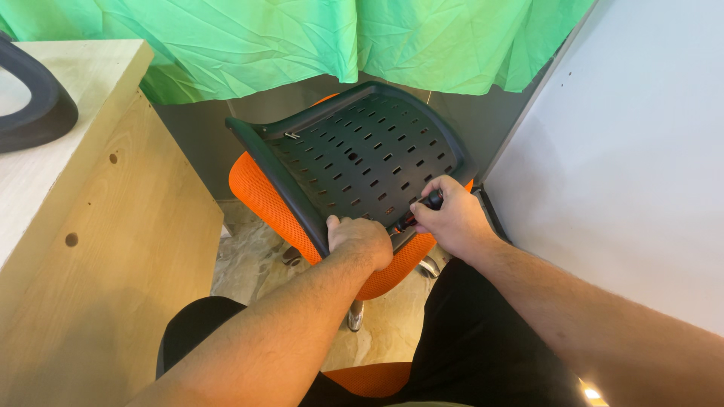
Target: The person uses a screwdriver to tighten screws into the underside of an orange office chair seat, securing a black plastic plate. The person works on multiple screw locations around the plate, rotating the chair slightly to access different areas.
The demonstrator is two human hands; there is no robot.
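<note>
seemingly both hands (pixel 360 240) work chair back (pixel 362 151).

No packages, labels, signs or screens show in this view.
</note>
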